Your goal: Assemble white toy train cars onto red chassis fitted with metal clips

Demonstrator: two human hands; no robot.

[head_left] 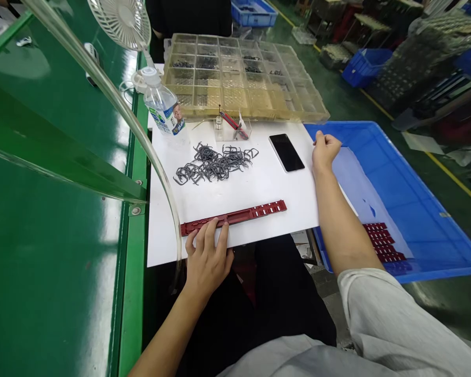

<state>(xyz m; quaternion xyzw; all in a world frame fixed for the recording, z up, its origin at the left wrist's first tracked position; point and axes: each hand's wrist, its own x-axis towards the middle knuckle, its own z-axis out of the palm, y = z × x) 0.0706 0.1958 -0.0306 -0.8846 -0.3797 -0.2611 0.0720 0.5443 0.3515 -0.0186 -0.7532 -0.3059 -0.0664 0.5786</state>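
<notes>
Along the near edge of the white table (pixel 290 191), item one: a long dark-red strip (pixel 241 215), slotted, lying slightly aslant, its right end farther from the person than its left. Landmark for all entries below.

Left hand (pixel 207 257): palm down at the strip's near side, forearm rising from lower left. Fingers a little spread, tips touching the strip left of its middle; thumb set apart, near the table's edge.

Right hand (pixel 325 149): beyond the strip and to its right, arm stretched forward from a grey sleeve (pixel 392 309). Fingers curled inward toward the palm; whether they pinch anything, cannot tell.

Dark bent clips (pixel 215 165): one loose heap, beyond the strip.

Phone (pixel 286 152): black screen up, beyond the strip's right end, near the right hand.

Blue bin (pixel 427 220): well to the strip's right; red pieces (pixel 383 242) in rows inside.

Small clear tray (pixel 223 137): beyond strip and heap, holding slim tools.

Bottle (pixel 163 107): upright, labelled, beyond the strip's left end.

Compartment box (pixel 255 112): farthest beyond the strip, some cells holding dark parts.
</notes>
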